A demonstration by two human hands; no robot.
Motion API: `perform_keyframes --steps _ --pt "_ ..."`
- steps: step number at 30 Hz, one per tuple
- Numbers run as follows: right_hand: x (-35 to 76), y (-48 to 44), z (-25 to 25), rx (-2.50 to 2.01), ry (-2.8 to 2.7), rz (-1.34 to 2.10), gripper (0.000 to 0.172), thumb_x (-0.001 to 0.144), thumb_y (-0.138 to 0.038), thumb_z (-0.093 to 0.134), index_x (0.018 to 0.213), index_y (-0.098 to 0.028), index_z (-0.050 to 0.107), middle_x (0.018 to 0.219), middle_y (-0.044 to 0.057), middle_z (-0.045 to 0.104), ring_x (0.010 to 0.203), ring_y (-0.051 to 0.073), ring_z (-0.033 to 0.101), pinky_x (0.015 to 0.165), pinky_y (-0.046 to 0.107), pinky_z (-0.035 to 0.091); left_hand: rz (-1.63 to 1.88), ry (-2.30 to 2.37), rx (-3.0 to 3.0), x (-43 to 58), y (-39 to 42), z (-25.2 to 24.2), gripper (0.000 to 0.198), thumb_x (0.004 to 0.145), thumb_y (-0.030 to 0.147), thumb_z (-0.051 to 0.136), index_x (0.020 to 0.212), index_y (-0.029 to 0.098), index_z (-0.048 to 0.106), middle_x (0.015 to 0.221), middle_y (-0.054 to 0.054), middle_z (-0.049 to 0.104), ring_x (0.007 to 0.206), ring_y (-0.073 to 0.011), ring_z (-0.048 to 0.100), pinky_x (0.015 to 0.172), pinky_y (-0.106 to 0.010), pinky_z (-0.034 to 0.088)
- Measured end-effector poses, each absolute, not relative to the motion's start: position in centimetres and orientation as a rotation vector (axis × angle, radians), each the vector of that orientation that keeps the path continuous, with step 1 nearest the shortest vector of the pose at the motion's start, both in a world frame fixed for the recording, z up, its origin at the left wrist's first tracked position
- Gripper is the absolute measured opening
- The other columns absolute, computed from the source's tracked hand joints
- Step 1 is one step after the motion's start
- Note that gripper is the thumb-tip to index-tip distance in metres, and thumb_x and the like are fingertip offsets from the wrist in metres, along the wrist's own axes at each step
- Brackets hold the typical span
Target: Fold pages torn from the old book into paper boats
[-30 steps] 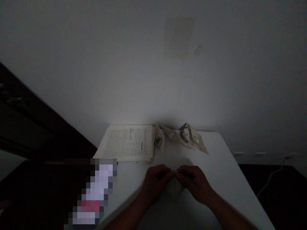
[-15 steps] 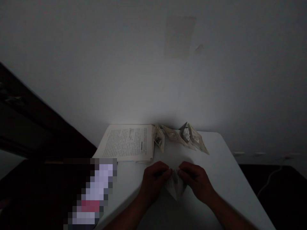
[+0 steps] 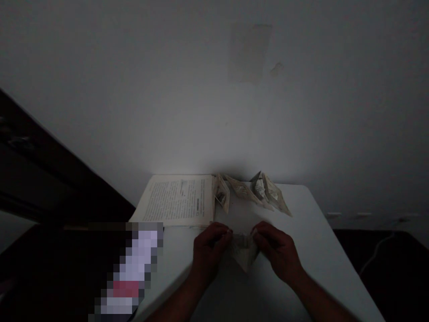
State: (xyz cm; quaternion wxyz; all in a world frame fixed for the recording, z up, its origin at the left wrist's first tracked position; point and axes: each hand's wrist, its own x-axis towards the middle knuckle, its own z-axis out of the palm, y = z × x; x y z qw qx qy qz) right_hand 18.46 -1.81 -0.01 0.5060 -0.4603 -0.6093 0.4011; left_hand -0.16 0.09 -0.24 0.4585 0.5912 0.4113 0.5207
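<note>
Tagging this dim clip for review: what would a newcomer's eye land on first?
At the near middle of the white table, the left hand and right hand pinch the upper corners of a folded paper, its point toward the person. Behind, by the wall, lie other paper shapes, a stack of printed pages to their left.

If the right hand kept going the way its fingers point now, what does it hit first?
The folded paper piece it pinches, with no gap between. The right hand points leftward, so beyond that likely comes the left hand on the paper's other corner, though dim light blurs depth.
</note>
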Motion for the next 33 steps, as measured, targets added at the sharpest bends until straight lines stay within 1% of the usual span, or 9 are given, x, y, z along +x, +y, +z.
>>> perform_keyframes --steps 3,6,8,12,19,22,25,29,33 --pt "18.6 -1.8 0.0 -1.129 -1.386 0.904 0.011 0.084 -0.028 0.055 0.078 -0.020 0.061 0.080 0.002 0.056 0.074 0.015 0.053 0.064 0.022 0.043 1.328 1.048 1.394 -0.4 0.1 -0.3 0.008 0.079 0.024 0.059 0.078 0.017 0.063 0.081 -0.002 0.059 0.070 -0.0123 0.056 0.062 -0.021 0.044" --pt "18.8 -1.7 -0.1 -1.174 -1.300 0.839 0.010 0.082 -0.028 0.057 0.078 -0.021 0.061 0.083 0.002 0.058 0.078 0.015 0.055 0.067 0.022 0.044 1.363 1.096 1.350 -0.7 0.0 -0.3 0.009 0.080 0.025 0.058 0.082 0.017 0.062 0.080 -0.001 0.058 0.063 -0.0103 0.052 0.058 -0.021 0.043" --pt "19.0 -1.6 -0.2 -1.220 -1.254 0.812 0.010 0.081 -0.030 0.057 0.080 -0.021 0.061 0.083 0.002 0.059 0.077 0.015 0.056 0.067 0.022 0.044 1.391 1.164 1.317 -0.9 0.1 -0.3 0.012 0.080 0.027 0.057 0.084 0.017 0.061 0.073 0.000 0.057 0.059 -0.0097 0.050 0.057 -0.020 0.043" --pt "19.6 -1.5 -0.5 -1.313 -1.174 0.799 0.015 0.082 -0.034 0.056 0.088 -0.021 0.060 0.078 0.000 0.060 0.069 0.014 0.055 0.061 0.021 0.044 1.447 1.285 1.273 -1.2 0.4 -0.1 0.015 0.081 0.031 0.057 0.086 0.017 0.060 0.059 0.004 0.052 0.058 -0.0107 0.050 0.057 -0.020 0.042" --pt "20.0 -1.4 -0.6 -1.338 -1.138 0.771 0.021 0.081 -0.039 0.055 0.087 -0.020 0.059 0.073 0.000 0.061 0.069 0.015 0.057 0.062 0.022 0.044 1.469 1.450 1.271 -1.0 0.4 0.3 0.021 0.081 0.037 0.053 0.082 0.017 0.059 0.058 0.004 0.053 0.056 -0.0111 0.051 0.055 -0.020 0.042" --pt "20.0 -1.6 -0.4 -1.382 -1.142 0.790 0.022 0.081 -0.040 0.054 0.084 -0.019 0.059 0.072 0.001 0.062 0.068 0.016 0.057 0.062 0.022 0.044 1.416 1.583 1.305 -1.1 0.4 0.3 0.024 0.080 0.039 0.053 0.082 0.016 0.060 0.065 0.001 0.060 0.059 -0.0128 0.055 0.057 -0.022 0.044" --pt "20.3 -1.6 -0.3 -1.472 -1.182 0.756 0.026 0.080 -0.043 0.055 0.076 -0.018 0.060 0.069 0.001 0.062 0.068 0.017 0.057 0.064 0.024 0.045 1.319 1.699 1.396 -1.4 0.7 0.3 0.024 0.078 0.040 0.055 0.077 0.016 0.062 0.069 -0.002 0.066 0.064 -0.0150 0.060 0.060 -0.024 0.045" --pt "21.2 -1.5 -0.8 -1.669 -1.333 0.667 0.033 0.078 -0.047 0.054 0.065 -0.017 0.059 0.066 0.002 0.063 0.061 0.017 0.057 0.058 0.024 0.043 1.072 1.799 1.718 -1.9 1.1 0.0 0.021 0.078 0.035 0.052 0.071 0.018 0.064 0.063 0.000 0.066 0.056 -0.0147 0.059 0.056 -0.024 0.043" --pt "21.4 -1.3 -1.1 -1.839 -1.582 0.535 0.034 0.080 -0.047 0.050 0.063 -0.019 0.060 0.059 0.001 0.061 0.055 0.017 0.056 0.053 0.025 0.040 0.844 1.928 2.166 -2.0 1.1 -0.8 0.020 0.078 0.027 0.048 0.068 0.018 0.063 0.066 -0.002 0.065 0.061 -0.0164 0.059 0.059 -0.025 0.041"
